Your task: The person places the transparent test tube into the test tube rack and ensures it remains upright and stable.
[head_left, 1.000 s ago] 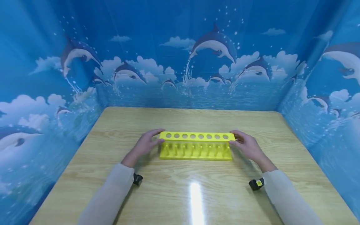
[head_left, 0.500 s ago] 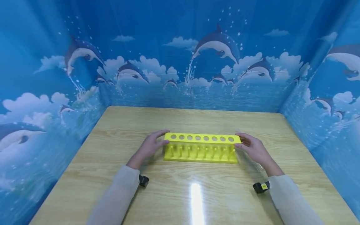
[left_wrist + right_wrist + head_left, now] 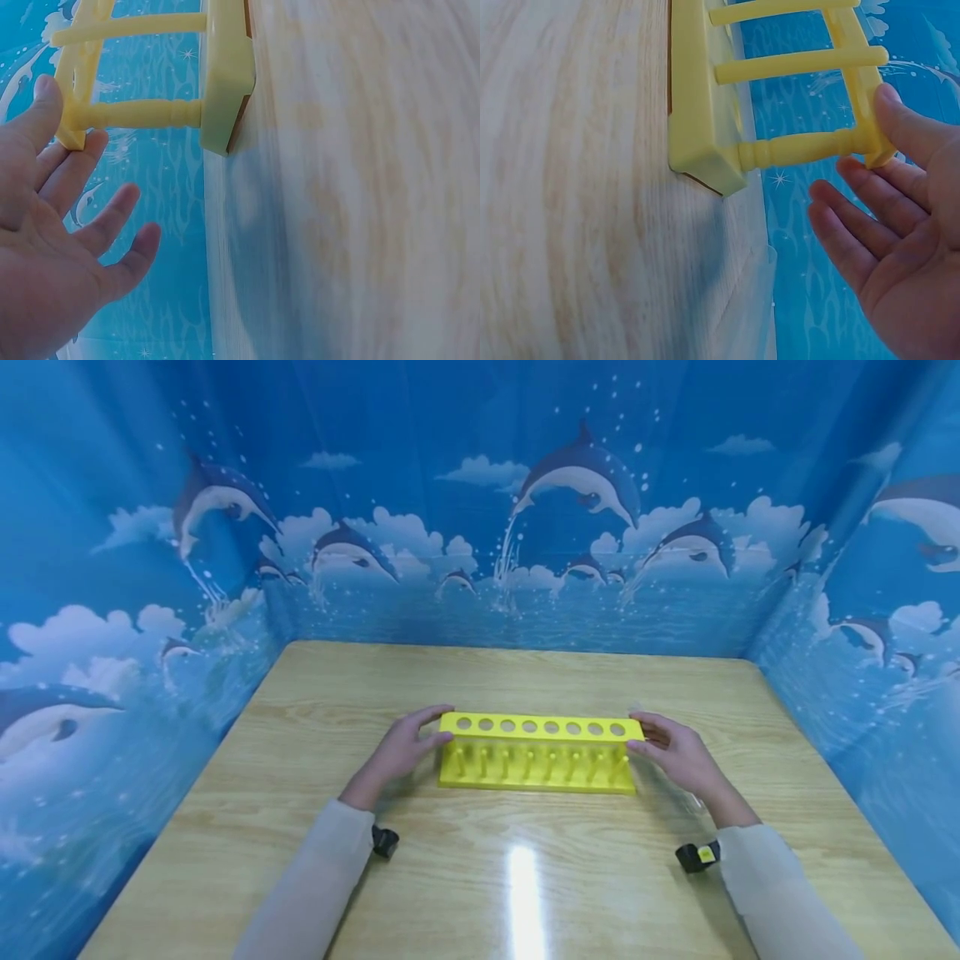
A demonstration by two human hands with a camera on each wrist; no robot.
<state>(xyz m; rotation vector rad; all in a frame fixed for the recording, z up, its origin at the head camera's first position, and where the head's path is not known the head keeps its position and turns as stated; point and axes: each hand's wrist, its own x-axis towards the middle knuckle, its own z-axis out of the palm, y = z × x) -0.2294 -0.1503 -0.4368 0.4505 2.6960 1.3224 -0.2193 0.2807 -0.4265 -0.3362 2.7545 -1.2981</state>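
Observation:
A yellow test tube rack [image 3: 537,768] stands upright near the middle of the wooden table, with a row of round holes along its top plate and pegs on its base. My left hand [image 3: 397,750] pinches the left end of the top plate between thumb and fingers. At the opposite end, my right hand [image 3: 678,756] pinches the same plate. Both wrist views show the end post of the rack [image 3: 142,114] beside the base, and the lower fingers [image 3: 847,244] of each hand extended away from the plate.
Something clear and transparent [image 3: 751,300] lies on the table [image 3: 450,893] by the right hand, partly hidden by the forearm in the head view. Blue dolphin-print curtains [image 3: 420,585] close in the back and both sides. A bright light reflection shows on the front tabletop.
Since one second ago the rack has shifted slightly right with both hands on its ends, while the head view also moved a little. Over the last half second almost nothing differs.

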